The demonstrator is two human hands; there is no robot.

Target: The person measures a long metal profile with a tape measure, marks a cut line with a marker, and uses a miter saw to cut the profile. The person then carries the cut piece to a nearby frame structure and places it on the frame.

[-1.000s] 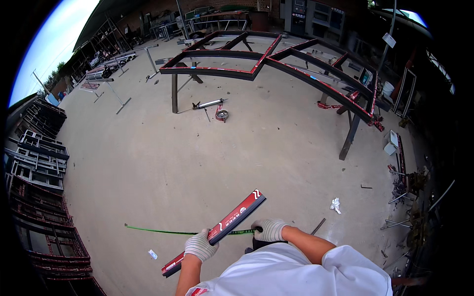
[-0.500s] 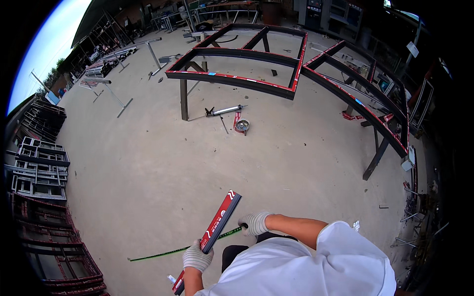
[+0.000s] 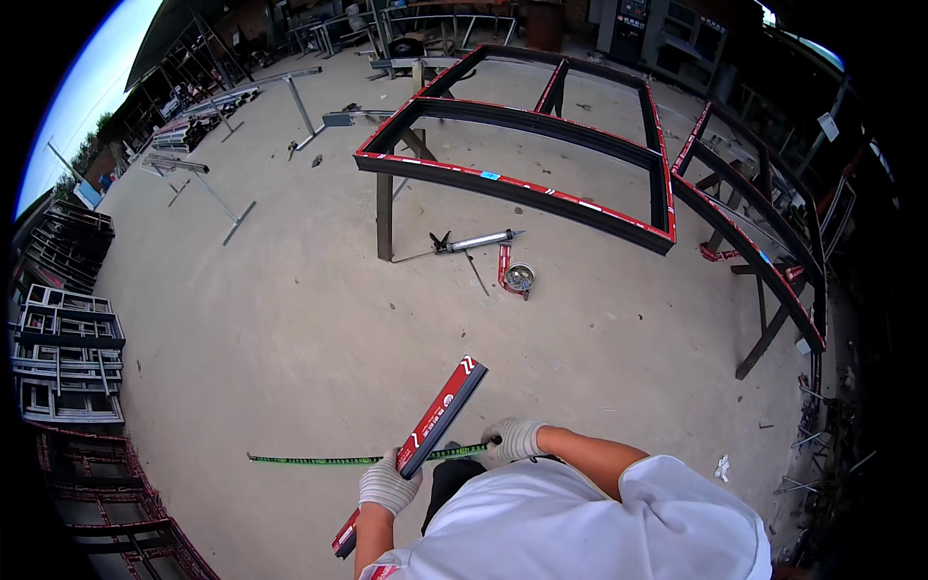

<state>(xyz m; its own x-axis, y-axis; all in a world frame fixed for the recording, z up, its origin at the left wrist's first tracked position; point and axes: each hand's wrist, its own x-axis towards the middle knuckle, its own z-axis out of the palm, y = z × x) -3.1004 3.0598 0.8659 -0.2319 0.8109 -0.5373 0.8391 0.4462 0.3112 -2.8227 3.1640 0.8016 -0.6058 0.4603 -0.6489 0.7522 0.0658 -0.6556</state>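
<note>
My left hand (image 3: 389, 484), in a grey-white knit glove, is closed around a dark profile bar (image 3: 437, 419) with red film on its face. The bar slants from lower left to upper right, and its lower end sticks out beside my left wrist. My right hand (image 3: 516, 438), gloved too, is closed on a tape measure, whose case is mostly hidden by the fingers. From it a green and black tape blade (image 3: 314, 460) runs left, passing behind the bar. Its free end lies well to the left of my left hand.
Ahead, a dark window frame (image 3: 580, 205) with red film rests on stands; another frame (image 3: 764, 253) stands right. Between lie a caulking gun (image 3: 474, 242) and a round metal tin (image 3: 519, 278). Frames (image 3: 72, 367) are stacked left. A metal stand (image 3: 217, 198) is farther off.
The view has shifted, so the frames and tin sit lower and farther right. The tape blade now runs nearly level, its markings more visible. Both hands keep their hold.
</note>
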